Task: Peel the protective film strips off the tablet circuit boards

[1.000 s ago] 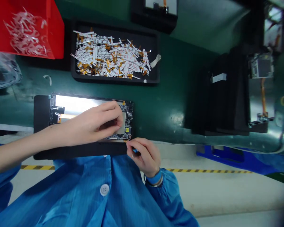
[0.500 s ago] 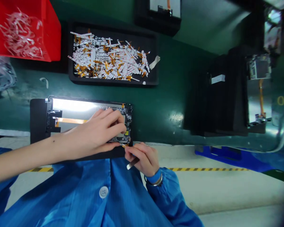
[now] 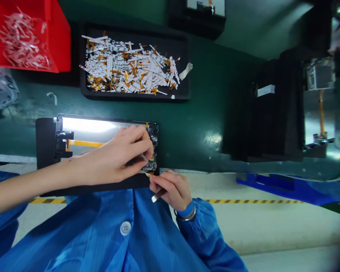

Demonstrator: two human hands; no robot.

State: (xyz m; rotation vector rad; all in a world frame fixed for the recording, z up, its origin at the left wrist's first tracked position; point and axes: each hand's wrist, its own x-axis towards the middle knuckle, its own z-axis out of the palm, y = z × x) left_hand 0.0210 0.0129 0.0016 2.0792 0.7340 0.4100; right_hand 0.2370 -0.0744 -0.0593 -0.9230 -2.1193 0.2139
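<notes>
Working at an opened tablet (image 3: 86, 126), laid flat on a black pad (image 3: 46, 143). Holding the left hand (image 3: 121, 158) over the tablet's right half, thumb and fingers drawn close above the circuit board (image 3: 154, 138); cannot tell whether gripping anything between the tips. Holding a slim metal tool (image 3: 158, 195) in the curled right hand (image 3: 172, 187), just beside the tablet's near right corner, with thumb and forefinger narrow at a small amber tab (image 3: 148, 174); cannot tell how firmly pinched. Probably best to steady the tablet lightly with the left hand, pressing on no bare part of the board. Handle the tab gently, flat and square, without creasing or tugging. Mind the metal tool's free end, out past the tablet's near edge; avoid scraping the board with it. Avoid bumping the tray (image 3: 130, 95) of strips (image 3: 124, 64) beyond the tablet's far edge.
</notes>
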